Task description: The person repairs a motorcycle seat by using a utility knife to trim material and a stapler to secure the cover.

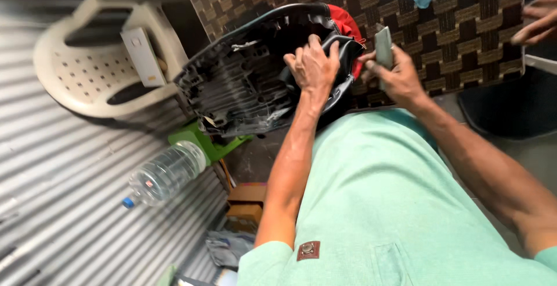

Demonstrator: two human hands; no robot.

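Against a corrugated metal wall, a person in a mint-green shirt grips an upturned motorcycle seat (243, 83) with 2 bare hands.

Underside up, the seat shows its black moulded plastic base, ribbed and webbed, with the long axis running from lower left to upper right; the red-covered end points toward a brown woven-pattern panel (464, 36). It lies ahead of the person's chest, beside a green plastic stool (200, 141). The left hand (313, 65) is closed over the black cover edge at the rim, fingers curled tight. The right hand (397, 77) clasps a flat grey metal tool (383, 48), held upright just beside the seat's red end. A clear ribbed plastic bottle (165, 173) with a blue cap lies against the metal sheeting, below a cream perforated plastic chair (87, 71). Another person's hand (539, 22) shows at the right edge.
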